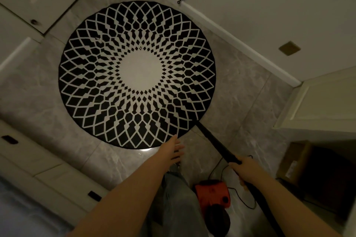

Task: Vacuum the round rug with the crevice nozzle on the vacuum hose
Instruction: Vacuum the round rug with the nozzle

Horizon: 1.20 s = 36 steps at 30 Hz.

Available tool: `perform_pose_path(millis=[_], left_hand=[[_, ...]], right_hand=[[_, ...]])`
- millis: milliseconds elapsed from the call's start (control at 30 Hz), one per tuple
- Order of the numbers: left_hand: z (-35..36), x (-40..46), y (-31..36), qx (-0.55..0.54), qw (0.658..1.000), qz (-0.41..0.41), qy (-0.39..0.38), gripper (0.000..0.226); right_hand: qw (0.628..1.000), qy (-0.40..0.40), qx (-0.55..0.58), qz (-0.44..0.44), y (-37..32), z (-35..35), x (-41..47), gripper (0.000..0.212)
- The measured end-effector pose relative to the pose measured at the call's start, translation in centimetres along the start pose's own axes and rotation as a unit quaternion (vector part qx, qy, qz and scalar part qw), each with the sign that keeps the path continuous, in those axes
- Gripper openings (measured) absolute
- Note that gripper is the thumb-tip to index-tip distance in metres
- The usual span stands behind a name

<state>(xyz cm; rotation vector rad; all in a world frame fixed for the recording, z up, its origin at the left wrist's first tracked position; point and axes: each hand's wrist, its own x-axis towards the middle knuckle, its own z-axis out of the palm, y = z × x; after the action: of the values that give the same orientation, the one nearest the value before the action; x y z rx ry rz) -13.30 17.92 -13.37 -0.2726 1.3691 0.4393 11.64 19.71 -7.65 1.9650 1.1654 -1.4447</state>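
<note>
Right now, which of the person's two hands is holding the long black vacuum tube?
The right hand. It is wrapped around the long black vacuum tube, whose tip touches the round black-and-white rug. The left hand is open and holds nothing.

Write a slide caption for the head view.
Right hand aims black crevice nozzle at round black-and-white patterned rug edge; left hand open.

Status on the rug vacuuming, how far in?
Early. Set up: orange vacuum sits on the floor. In hand: right hand grips the black hose, nozzle tip at the round rug's near-right edge; left hand is open, free. Left: seemingly most of the rug; pale specks show upper left.
</note>
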Motion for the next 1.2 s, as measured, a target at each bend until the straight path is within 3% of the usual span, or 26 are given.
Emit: perform_pose_path(millis=[267, 500, 967, 1200], left_hand=[[1.0, -0.1, 0.1, 0.021, 1.000, -0.007, -0.016, 0.036], [2.3, -0.6, 0.2, 0.037, 0.999, -0.001, 0.011, 0.050], [1.6, -1.8, 3.9, 0.032, 0.999, 0.031, -0.024, 0.046], [-1.1, -1.5, 8.9, 0.027, 0.999, 0.024, -0.032, 0.047]], right_hand=[[0.996, 0.020, 0.080, 0.034, 2.6, -2.0, 0.5, 0.035], [0.994, 0.063, 0.086, 0.025, 3.8, -5.0, 0.3, 0.041], [0.994, 0.037, 0.081, -0.065, -8.9, -3.5, 2.5, 0.041], [0.983, 0.061, 0.151, -0.079, -16.9, -0.8, 4.4, 0.051]])
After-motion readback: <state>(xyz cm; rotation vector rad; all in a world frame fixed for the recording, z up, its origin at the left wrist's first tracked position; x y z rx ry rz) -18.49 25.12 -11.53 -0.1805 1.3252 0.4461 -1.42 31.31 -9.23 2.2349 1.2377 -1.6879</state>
